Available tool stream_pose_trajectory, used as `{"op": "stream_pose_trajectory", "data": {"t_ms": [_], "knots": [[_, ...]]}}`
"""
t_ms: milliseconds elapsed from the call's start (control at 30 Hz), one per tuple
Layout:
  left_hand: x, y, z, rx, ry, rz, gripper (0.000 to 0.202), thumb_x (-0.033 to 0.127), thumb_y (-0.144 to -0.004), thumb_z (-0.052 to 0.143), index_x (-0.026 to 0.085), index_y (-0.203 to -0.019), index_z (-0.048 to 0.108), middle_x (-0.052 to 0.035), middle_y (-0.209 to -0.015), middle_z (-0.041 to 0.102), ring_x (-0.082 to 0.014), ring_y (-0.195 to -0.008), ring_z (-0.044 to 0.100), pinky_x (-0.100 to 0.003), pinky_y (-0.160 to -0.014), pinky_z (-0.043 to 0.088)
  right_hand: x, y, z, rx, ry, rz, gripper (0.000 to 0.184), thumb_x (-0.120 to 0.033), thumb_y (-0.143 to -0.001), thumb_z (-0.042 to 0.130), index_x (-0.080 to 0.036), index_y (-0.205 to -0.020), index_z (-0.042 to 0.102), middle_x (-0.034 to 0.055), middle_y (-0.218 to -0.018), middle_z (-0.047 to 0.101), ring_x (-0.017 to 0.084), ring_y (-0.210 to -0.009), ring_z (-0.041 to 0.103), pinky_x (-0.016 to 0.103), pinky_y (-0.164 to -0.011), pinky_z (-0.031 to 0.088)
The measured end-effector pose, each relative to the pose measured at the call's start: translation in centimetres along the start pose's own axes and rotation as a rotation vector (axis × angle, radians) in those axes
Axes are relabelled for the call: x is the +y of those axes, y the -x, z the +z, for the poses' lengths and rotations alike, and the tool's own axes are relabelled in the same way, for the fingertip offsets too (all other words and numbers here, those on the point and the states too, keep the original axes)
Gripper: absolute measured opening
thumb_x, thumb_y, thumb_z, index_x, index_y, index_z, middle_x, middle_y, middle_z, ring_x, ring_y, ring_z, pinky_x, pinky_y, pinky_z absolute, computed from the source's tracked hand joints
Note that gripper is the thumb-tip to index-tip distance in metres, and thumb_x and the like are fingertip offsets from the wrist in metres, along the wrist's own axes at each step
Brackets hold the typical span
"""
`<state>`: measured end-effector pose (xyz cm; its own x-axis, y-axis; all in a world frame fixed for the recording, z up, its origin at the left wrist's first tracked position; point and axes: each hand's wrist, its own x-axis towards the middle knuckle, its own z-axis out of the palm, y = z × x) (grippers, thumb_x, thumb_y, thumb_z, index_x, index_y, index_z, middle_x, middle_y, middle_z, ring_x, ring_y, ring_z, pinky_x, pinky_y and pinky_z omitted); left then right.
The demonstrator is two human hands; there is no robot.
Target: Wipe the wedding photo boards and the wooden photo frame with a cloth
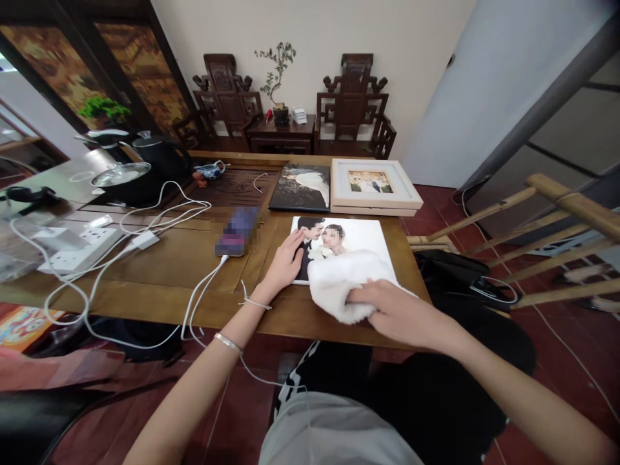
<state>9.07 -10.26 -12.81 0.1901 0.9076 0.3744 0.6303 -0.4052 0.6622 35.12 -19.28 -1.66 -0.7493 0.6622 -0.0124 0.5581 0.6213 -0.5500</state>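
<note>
A wedding photo panel [365,236] lies flat on the wooden table [285,303] in front of me, showing a couple on a white background. My left hand [283,263] rests on its left edge, fingers stretched out and holding nothing. In my right hand [394,309] is a fluffy white cloth [339,278], bunched and gripped between thumb and fingers. This cloth covers the lower middle and right of the panel. Behind the panel lie a dark photo panel [300,187] with a white dress on it and a light wooden picture frame [411,194] holding a smaller photo.
A phone [236,232] with a charging cable lies left of my hand. Farther left are a white power strip [87,248], tangled cables, a lidded pot [121,177] and a black kettle [157,155]. A bamboo chair [547,232] stands at the right.
</note>
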Motion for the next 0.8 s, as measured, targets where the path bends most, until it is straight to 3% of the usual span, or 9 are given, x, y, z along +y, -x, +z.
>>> {"op": "stream_pose_trajectory", "data": {"t_ms": [67,133,233,333,467,600,800], "knots": [[-0.1,0.0,0.1,0.010,-0.002,0.015,0.048,0.020,-0.095,0.040,0.016,-0.141,0.053,-0.0098,-0.153,0.045,-0.0242,-0.145,0.037,-0.047,-0.122,0.026,1.5,-1.7,-0.7,0.028,-0.038,-0.013,0.062,0.002,-0.064,0.038,-0.023,-0.109,0.072,0.0030,-0.107,0.075,0.020,-0.098,0.066,0.028,-0.087,0.048],[-0.3,-0.1,0.2,0.026,0.004,0.035,0.047,0.021,-0.095,0.040,0.018,-0.140,0.054,-0.0081,-0.152,0.047,-0.0232,-0.144,0.038,-0.046,-0.123,0.025,3.1,-4.0,-0.7,0.063,-0.009,-0.009,0.059,0.002,-0.065,0.040,-0.021,-0.109,0.073,0.0049,-0.109,0.074,0.021,-0.098,0.066,0.030,-0.088,0.047],[-0.2,-0.1,0.2,0.050,0.022,0.050,0.045,0.025,-0.097,0.038,0.019,-0.139,0.055,-0.0079,-0.151,0.049,-0.0222,-0.144,0.039,-0.045,-0.122,0.027,5.1,-7.4,-0.1,0.117,0.151,0.035,0.059,0.002,-0.070,0.040,-0.019,-0.118,0.068,0.0101,-0.123,0.069,0.030,-0.121,0.057,0.049,-0.103,0.040],[0.2,-0.1,0.0,0.090,0.051,0.047,0.045,0.033,-0.101,0.034,0.017,-0.138,0.055,-0.0100,-0.150,0.050,-0.0218,-0.142,0.042,-0.044,-0.121,0.028,5.9,-10.4,0.8,0.146,0.318,0.094,0.067,0.004,-0.073,0.039,-0.021,-0.133,0.058,0.0125,-0.148,0.051,0.037,-0.143,0.031,0.072,-0.107,0.023],[0.9,0.2,-0.4,0.179,0.102,0.052,0.054,0.045,-0.103,0.028,0.014,-0.140,0.053,-0.0125,-0.151,0.047,-0.0220,-0.143,0.041,-0.044,-0.121,0.028,5.0,-12.7,2.3,0.120,0.441,0.072,0.065,0.005,-0.075,0.041,-0.022,-0.132,0.058,0.0091,-0.158,0.037,0.042,-0.147,0.019,0.081,-0.104,0.018],[0.9,0.3,-0.6,0.214,0.122,0.055,0.058,0.051,-0.103,0.024,0.018,-0.145,0.047,-0.0105,-0.154,0.043,-0.0226,-0.145,0.036,-0.045,-0.122,0.025,3.2,-12.0,3.8,0.052,0.496,-0.043,0.054,0.001,-0.078,0.049,-0.021,-0.125,0.064,0.0086,-0.159,0.034,0.044,-0.148,0.016,0.082,-0.107,0.014],[0.7,0.2,-0.5,0.151,0.075,0.054,0.057,0.050,-0.103,0.026,0.018,-0.146,0.046,-0.0096,-0.156,0.041,-0.0228,-0.147,0.033,-0.045,-0.123,0.024,2.3,-6.5,4.1,-0.017,0.433,-0.178,0.061,0.009,-0.071,0.039,-0.021,-0.114,0.070,0.0037,-0.155,0.042,0.037,-0.149,0.019,0.076,-0.111,0.017]]}}
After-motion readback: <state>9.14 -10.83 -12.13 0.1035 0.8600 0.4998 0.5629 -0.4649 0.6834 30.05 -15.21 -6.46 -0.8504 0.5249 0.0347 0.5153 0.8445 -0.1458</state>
